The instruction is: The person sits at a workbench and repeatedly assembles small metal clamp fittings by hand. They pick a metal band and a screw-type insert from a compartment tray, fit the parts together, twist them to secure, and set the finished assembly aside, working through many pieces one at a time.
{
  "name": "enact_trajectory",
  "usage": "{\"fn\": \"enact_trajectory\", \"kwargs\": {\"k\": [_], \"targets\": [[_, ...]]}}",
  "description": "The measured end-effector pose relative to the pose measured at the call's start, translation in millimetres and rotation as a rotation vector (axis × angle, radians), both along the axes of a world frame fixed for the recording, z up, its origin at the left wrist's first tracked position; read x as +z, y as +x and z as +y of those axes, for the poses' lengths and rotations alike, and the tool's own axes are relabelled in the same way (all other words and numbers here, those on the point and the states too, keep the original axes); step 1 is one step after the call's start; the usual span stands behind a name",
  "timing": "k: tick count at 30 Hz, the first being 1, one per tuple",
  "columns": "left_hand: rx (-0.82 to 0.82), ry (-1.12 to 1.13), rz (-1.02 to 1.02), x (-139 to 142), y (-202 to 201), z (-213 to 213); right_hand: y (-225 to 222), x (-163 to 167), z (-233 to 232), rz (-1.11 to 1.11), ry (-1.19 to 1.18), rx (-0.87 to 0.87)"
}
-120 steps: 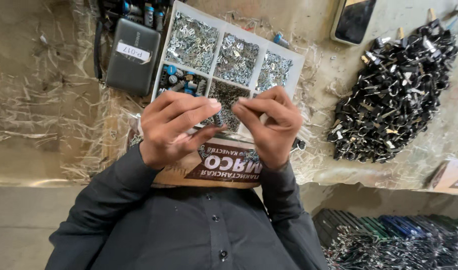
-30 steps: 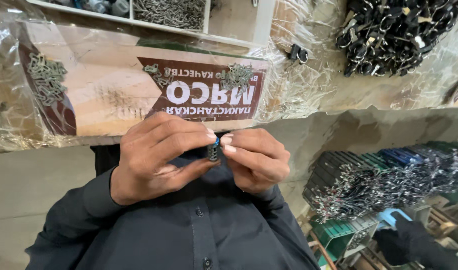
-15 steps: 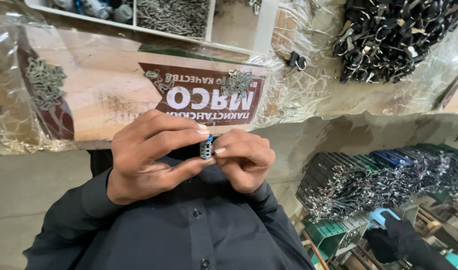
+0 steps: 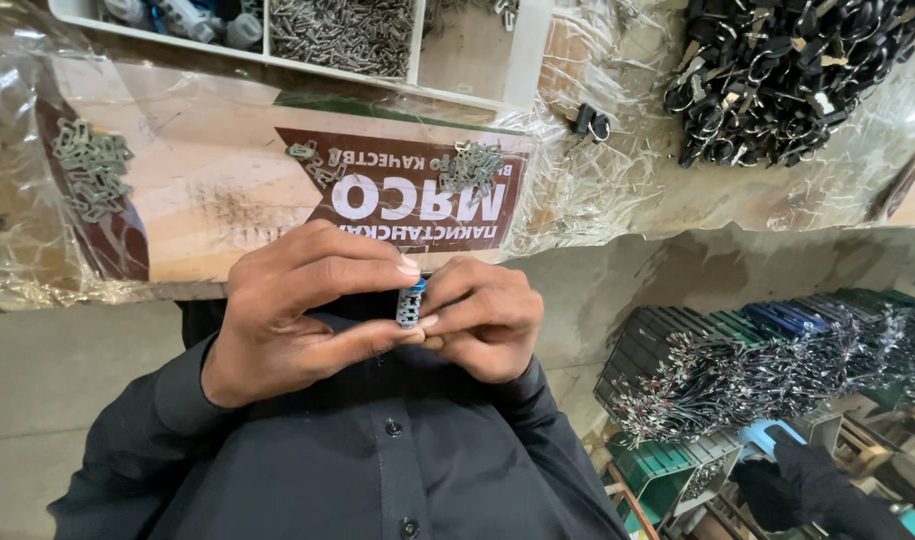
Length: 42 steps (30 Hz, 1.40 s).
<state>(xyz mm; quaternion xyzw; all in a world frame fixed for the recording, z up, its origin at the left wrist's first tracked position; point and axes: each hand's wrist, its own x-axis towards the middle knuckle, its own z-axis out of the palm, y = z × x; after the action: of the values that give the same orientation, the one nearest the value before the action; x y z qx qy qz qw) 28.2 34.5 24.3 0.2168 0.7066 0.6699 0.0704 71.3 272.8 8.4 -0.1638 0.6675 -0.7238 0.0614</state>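
Small grey-and-blue part pinched between both hands, close to the chest.

Head view: left hand (image 4: 298,310) and right hand (image 4: 483,320) gripped the small ribbed part (image 4: 411,302) at their fingertips, apparently mid-assembly; pressing it together likely needed steady alignment. Beyond the hands lay a plastic-wrapped cardboard sheet (image 4: 208,190) and a compartment tray (image 4: 523,60).

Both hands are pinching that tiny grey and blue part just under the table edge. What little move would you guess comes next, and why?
Probably a small press or twist to seat it. The left hand and right hand both pinch the small grey part with a blue end at their fingertips, and neither reaches toward the sorting tray above.
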Motion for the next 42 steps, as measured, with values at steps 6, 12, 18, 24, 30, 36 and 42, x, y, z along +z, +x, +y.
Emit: {"fn": "enact_trajectory", "kwargs": {"k": [6,12,18,24,30,36,42], "targets": [[-0.022,0.051,-0.025,5,1,1,6,-8,-1,-0.234,-0.224,0.009],[0.087,-0.029,0.056,14,1,0,-11,1,-2,0.050,-0.004,-0.002],[0.170,-0.061,0.213,8,-3,-1,-12,4,-23,0.205,0.073,-0.281],[0.116,-0.110,0.278,11,-8,-6,-12,11,-33,0.160,0.122,-0.261],[0.104,-0.161,0.338,6,-10,-5,-3,8,-17,-0.107,0.220,-0.215],[0.022,-0.065,0.287,7,-13,4,4,-3,5,-0.524,-0.364,-0.016],[0.041,-0.048,0.200,13,-24,-2,13,-6,-5,0.190,1.054,-0.479]]}}
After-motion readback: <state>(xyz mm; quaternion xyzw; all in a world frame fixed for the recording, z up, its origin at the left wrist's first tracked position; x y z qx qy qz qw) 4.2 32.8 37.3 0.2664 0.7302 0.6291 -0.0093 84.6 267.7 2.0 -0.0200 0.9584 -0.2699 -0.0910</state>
